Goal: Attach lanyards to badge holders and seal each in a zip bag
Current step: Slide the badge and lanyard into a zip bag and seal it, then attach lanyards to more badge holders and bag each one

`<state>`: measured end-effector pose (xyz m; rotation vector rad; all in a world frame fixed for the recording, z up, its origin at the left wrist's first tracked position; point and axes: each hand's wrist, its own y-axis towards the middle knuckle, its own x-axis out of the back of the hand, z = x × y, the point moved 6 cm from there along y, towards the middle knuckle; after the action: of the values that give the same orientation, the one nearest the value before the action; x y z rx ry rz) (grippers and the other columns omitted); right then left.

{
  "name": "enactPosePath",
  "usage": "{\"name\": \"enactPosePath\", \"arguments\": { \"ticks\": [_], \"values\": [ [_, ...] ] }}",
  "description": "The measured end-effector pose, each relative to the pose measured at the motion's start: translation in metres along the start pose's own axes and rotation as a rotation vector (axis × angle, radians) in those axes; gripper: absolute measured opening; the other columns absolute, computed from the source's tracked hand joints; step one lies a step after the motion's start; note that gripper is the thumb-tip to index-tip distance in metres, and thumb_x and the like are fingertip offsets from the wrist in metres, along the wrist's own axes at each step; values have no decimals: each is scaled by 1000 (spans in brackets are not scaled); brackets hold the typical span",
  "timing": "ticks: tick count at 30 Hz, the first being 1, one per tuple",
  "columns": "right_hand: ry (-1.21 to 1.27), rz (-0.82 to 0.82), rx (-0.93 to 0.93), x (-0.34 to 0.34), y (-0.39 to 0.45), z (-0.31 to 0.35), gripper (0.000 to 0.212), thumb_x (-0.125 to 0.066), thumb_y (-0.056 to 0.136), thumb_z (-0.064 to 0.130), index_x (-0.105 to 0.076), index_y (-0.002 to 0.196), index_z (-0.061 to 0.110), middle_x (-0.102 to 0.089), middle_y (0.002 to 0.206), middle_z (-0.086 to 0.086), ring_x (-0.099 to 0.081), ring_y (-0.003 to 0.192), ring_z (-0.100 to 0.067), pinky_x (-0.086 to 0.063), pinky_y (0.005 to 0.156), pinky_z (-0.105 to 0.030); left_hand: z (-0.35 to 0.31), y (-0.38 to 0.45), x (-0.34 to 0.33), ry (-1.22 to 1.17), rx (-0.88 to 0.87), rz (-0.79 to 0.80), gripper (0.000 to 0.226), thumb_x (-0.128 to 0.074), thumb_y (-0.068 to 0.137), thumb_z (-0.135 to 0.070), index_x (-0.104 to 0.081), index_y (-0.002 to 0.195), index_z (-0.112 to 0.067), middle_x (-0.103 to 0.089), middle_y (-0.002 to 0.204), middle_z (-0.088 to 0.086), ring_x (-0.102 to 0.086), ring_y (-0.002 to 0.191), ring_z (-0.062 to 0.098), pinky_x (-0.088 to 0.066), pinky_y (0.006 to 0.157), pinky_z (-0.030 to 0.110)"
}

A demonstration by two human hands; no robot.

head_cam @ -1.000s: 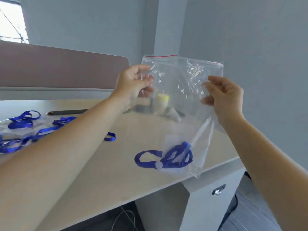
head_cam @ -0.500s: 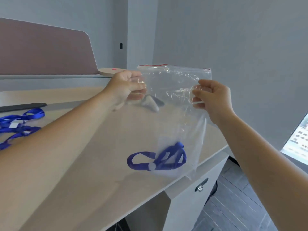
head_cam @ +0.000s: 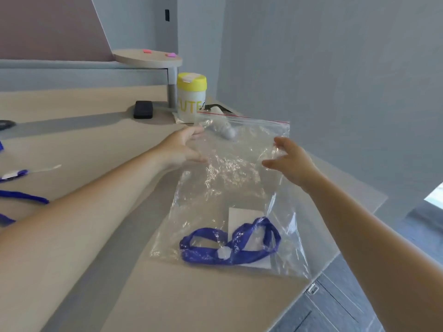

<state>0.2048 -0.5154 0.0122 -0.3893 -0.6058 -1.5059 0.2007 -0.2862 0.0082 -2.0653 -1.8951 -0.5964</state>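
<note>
Clear zip bag (head_cam: 230, 178), blue lanyard (head_cam: 230, 245), badge holder (head_cam: 242, 216) inside

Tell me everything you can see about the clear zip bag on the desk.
The zip bag is clear, crinkly, glossy plastic with a thin red line along its zip edge, which points away from the person. It lies on the beige desk near its right edge. Inside, at the near end, sit a coiled blue lanyard and a white badge holder. The left hand and right hand are at its far corners, fingers fairly straight.
</note>
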Motion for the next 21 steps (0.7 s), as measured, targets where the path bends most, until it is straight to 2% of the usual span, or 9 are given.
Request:
{"name": "enactPosePath", "arguments": {
  "ticks": [3,5,8,10,13,17,19,21],
  "values": [
    [-110,65,-27,-10,5,-16,72,-66,80,20,-28,141,16,-30,149,-3,-35,132,-23,-33,102,-31,17,7,-3,151,7,58,77,-73,74,-13,-33,139,-17,-38,145,3,-34,134,14,-27,98,17],
    [-326,117,-57,-15,7,-26,72,-63,81,34,-27,141,18,-25,151,-6,-26,137,-27,-23,112,-38,27,8,-3,357,16,83,75,-71,75,-30,-34,139,-23,-35,147,-2,-32,136,14,-25,105,22],
    [-661,208,-84,-21,6,-36,70,-42,85,58,-24,142,23,-13,154,-8,-13,141,-31,-10,116,-46,40,10,-3,710,44,121,75,-56,77,-57,-29,141,-29,-24,152,0,-20,141,20,-17,116,33],
    [-738,241,-95,-23,6,-40,69,-31,87,62,-16,144,27,-5,156,-4,-4,144,-27,-1,116,-47,48,10,-2,831,80,152,76,-44,78,-65,-19,143,-35,-12,156,2,-8,144,23,-9,118,37],
    [-796,252,-85,-24,6,-42,67,-22,88,61,-8,145,29,-1,157,-2,0,144,-24,3,116,-48,53,10,-1,914,86,184,75,-33,80,-69,-8,144,-38,-2,157,1,-2,145,22,-5,119,39],
    [-782,225,-69,-23,3,-41,65,-23,90,59,-6,145,29,-2,157,-3,-2,144,-25,2,117,-47,47,5,-1,885,54,159,73,-33,84,-62,-4,145,-34,-4,157,4,-3,145,23,-5,119,35],
    [-684,188,-77,-20,0,-37,66,-29,90,56,-8,145,27,-3,157,-4,-3,144,-24,1,117,-44,42,0,3,834,51,133,73,-37,86,-58,-9,146,-27,-8,157,6,-6,145,22,-7,117,32],
    [-608,136,-65,-14,-3,-28,66,-36,90,51,-12,145,23,-6,156,-6,-6,144,-25,-5,118,-42,38,-11,9,811,67,106,71,-42,86,-56,-23,144,-19,-18,154,8,-14,143,22,-14,116,33]
  ]
}}
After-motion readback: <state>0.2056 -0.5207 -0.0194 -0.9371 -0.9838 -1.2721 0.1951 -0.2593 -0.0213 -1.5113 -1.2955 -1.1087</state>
